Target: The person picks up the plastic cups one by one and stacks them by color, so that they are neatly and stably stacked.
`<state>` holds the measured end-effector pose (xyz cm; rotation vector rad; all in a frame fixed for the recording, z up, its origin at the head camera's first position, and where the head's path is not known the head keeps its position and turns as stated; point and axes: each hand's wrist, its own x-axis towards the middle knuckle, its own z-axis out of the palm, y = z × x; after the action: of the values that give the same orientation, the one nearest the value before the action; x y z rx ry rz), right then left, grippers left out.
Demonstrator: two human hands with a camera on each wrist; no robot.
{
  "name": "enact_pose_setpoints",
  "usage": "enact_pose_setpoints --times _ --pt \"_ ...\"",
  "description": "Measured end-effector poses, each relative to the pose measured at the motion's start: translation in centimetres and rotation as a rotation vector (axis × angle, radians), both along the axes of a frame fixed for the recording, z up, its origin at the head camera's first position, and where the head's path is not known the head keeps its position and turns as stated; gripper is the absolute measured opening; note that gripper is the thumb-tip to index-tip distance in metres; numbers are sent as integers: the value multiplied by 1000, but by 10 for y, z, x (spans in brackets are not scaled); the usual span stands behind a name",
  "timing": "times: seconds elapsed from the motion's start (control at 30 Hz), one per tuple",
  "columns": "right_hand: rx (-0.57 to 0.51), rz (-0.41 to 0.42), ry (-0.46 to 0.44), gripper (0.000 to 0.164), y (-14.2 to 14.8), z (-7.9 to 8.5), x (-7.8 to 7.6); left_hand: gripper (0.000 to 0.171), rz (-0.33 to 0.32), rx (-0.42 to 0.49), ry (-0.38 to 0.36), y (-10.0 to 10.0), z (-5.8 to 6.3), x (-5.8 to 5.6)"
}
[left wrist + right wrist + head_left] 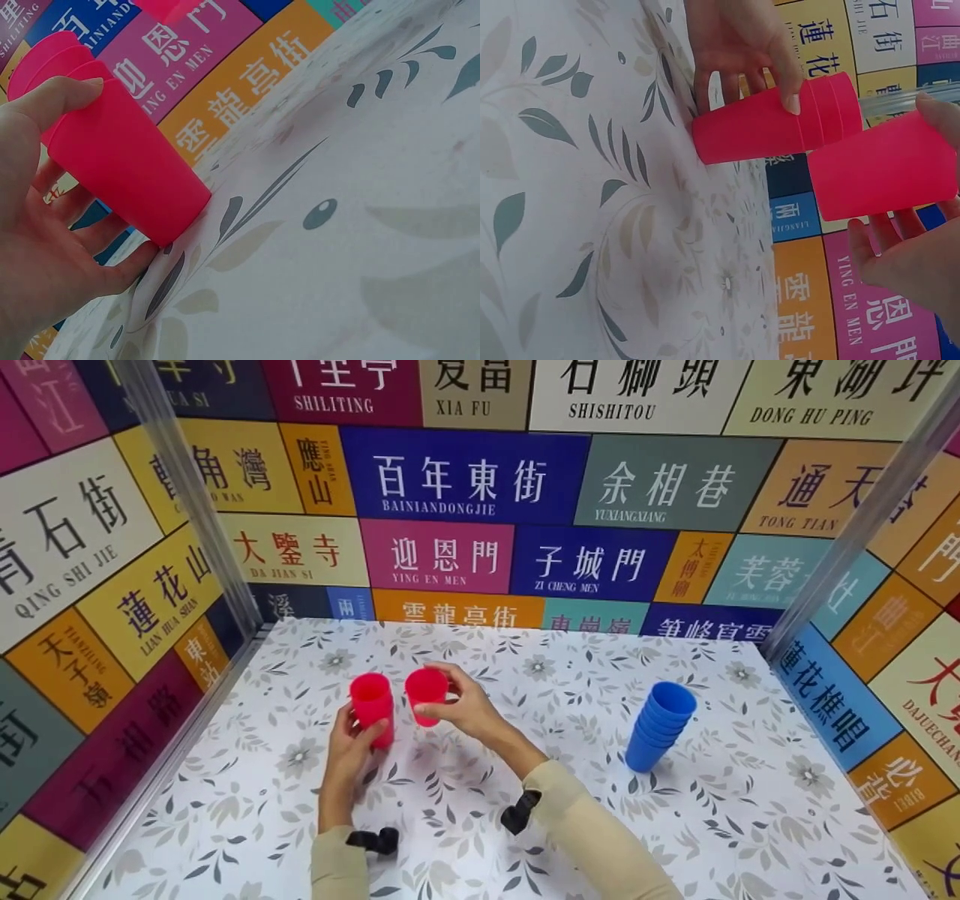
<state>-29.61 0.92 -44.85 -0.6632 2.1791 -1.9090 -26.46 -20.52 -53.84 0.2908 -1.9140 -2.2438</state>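
My left hand [354, 746] grips a short stack of nested red cups [373, 712], thumb on one side and fingers on the other. In the left wrist view the stack's [127, 161] base meets the patterned tabletop, and several rims show at its top. Just to the right, my right hand [466, 706] holds a single red cup [426, 697] upright between thumb and fingers. The right wrist view shows this cup [885, 169] raised off the table, near the stack's [757, 124] rim level; whether they touch I cannot tell.
A stack of nested blue cups [660, 727] stands on the right side of the table. White cloth with a leaf and flower pattern covers the tabletop [480, 840]. Panels with printed signs [465, 476] rise behind and on both sides, with clear posts [847, 502] at the corners.
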Motion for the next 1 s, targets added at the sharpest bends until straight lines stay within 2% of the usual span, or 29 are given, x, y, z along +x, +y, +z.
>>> enact_pose_setpoints --times 0.33,0.63,0.87,1.0 --pt "19 7 9 66 -8 16 -7 69 -24 -12 -48 -1 1 4" --pt "31 26 47 68 -18 35 -7 67 -4 -16 4 0 0 0" --pt "-8 39 28 66 -25 44 -10 68 -29 -37 -37 -1 1 2" --pt "-33 46 14 66 -29 48 -11 68 -24 -59 -25 -1 1 2"
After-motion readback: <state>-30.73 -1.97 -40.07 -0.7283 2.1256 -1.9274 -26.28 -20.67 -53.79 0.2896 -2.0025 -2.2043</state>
